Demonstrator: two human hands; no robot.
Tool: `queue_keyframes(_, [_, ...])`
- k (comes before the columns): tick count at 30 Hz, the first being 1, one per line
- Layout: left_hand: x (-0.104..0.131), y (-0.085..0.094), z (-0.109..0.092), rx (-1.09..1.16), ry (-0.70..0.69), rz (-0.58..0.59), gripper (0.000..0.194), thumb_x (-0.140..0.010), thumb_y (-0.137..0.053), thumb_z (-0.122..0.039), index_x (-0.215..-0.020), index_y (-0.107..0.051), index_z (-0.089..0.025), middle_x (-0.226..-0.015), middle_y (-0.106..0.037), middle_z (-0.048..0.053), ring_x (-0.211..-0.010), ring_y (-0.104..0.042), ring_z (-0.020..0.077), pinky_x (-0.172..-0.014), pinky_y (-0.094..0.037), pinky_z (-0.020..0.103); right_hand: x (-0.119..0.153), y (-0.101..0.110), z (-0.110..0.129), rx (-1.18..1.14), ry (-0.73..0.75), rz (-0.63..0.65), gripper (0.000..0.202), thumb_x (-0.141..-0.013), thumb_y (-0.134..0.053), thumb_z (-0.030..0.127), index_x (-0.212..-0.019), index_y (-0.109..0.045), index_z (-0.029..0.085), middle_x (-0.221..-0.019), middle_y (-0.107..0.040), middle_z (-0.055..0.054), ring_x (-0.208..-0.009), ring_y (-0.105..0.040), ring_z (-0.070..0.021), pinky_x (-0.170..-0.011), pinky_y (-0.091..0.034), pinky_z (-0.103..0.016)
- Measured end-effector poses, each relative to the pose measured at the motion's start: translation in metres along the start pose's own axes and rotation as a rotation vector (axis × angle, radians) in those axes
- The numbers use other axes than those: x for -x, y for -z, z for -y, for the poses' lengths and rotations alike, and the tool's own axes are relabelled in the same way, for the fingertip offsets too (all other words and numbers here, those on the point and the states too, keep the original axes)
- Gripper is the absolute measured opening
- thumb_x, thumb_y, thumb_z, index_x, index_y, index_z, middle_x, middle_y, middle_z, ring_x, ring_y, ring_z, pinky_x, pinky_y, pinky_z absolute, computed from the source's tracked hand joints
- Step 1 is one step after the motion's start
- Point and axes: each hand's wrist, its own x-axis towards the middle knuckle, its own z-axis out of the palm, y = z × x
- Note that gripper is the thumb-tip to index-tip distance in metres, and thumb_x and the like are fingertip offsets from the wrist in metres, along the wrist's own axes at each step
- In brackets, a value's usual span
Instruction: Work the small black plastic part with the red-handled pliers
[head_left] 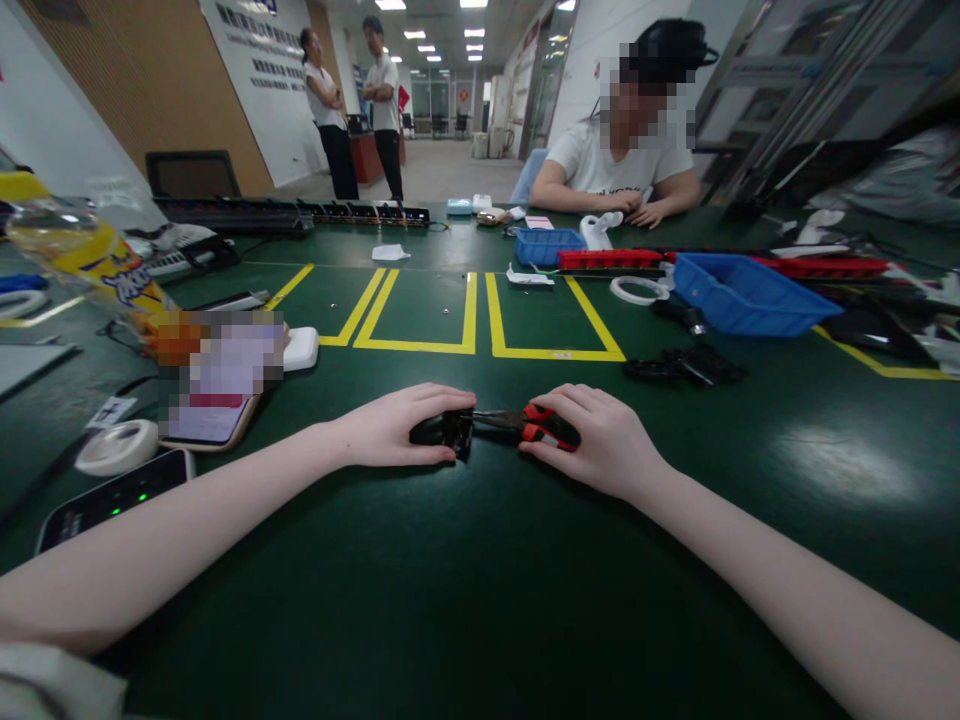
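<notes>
Near the middle of the green table, my left hand [401,425] is closed around a black plastic part [456,432], which rests low over the tabletop. My right hand [600,440] grips red-handled pliers [534,424] from the right side. The pliers' narrow metal jaws point left and reach the upper right edge of the black part; whether they pinch it is too small to tell. The palm side of both hands is hidden.
On the left are a phone [225,390], a white tape roll [118,447], a device with green lights [112,500] and a bottle [97,260]. Blue bins [750,295] and black parts [686,366] lie at right. A person [622,160] sits across the green table [480,600].
</notes>
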Motion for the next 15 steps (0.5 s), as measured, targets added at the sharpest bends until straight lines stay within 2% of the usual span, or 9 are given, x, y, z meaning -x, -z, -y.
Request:
queue_keyframes(7, [0.0003,-0.0003,0.0034,0.017,-0.019,-0.012,0.059,-0.091,-0.066,-0.036,-0.143,-0.042,-0.024,-0.146,-0.049,0.011,-0.133,-0.048,0.0269,-0.110,-0.041,0.047,0.0006,-0.0008,0.0008,0.056,0.036,-0.024,0.039,-0.083,-0.068,0.045,-0.109,-0.063,0.016,-0.100,-0.069,-0.012,-0.086,-0.063,-0.0256,-0.073,-0.051,-0.039])
queue_keyframes(15, [0.0006,0.0002,0.0045,0.027,-0.023,0.002,0.058,-0.094,-0.062,-0.036,-0.146,-0.039,-0.024,-0.147,-0.048,0.011,-0.135,-0.046,0.0274,-0.111,-0.040,0.049,-0.0004,0.0008,0.0015,0.057,0.026,-0.020,0.038,-0.084,-0.065,0.046,-0.108,-0.063,0.017,-0.100,-0.069,-0.012,-0.086,-0.063,-0.0262,-0.073,-0.051,-0.040])
